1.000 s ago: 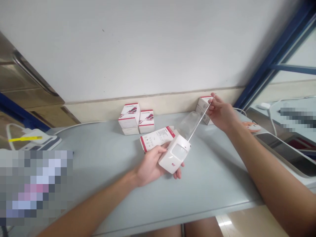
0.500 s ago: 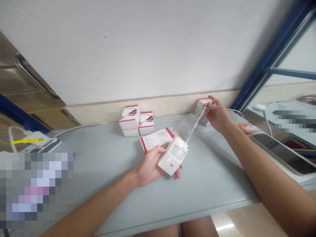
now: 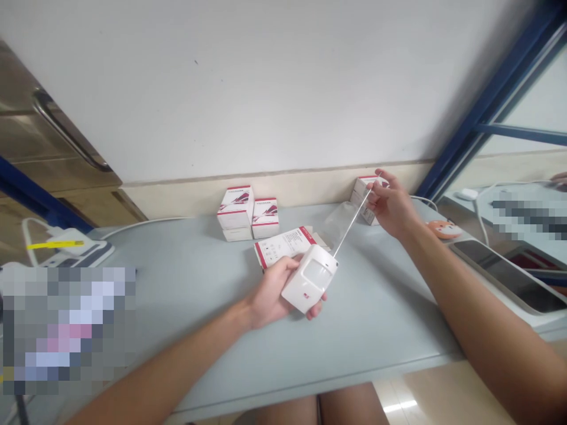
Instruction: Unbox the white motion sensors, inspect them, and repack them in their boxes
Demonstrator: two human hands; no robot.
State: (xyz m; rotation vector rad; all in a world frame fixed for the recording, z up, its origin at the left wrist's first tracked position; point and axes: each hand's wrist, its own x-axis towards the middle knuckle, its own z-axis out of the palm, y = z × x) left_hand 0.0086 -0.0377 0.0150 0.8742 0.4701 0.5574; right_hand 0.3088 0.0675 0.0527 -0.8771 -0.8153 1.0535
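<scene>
My left hand (image 3: 277,292) is wrapped round a white motion sensor (image 3: 310,278), its curved lens window facing up. From the sensor's top corner a thin metal antenna (image 3: 352,219) runs up to the right. Near the antenna's far end, my right hand (image 3: 386,200) pinches it between thumb and fingers. Just behind the sensor lies a white and red carton (image 3: 286,243), its flap end towards the right. A clear plastic bag (image 3: 339,218) rests between the carton and my right hand.
Small white and red boxes (image 3: 237,206) stand against the wall, and more boxes (image 3: 361,189) sit partly behind my right hand. At the right are an orange round object (image 3: 443,229) and a phone (image 3: 509,274). A power strip (image 3: 86,254) with cables is at the left.
The view has shifted slightly. Both hands keep almost the same pose, with the sensor and its antenna held as before.
</scene>
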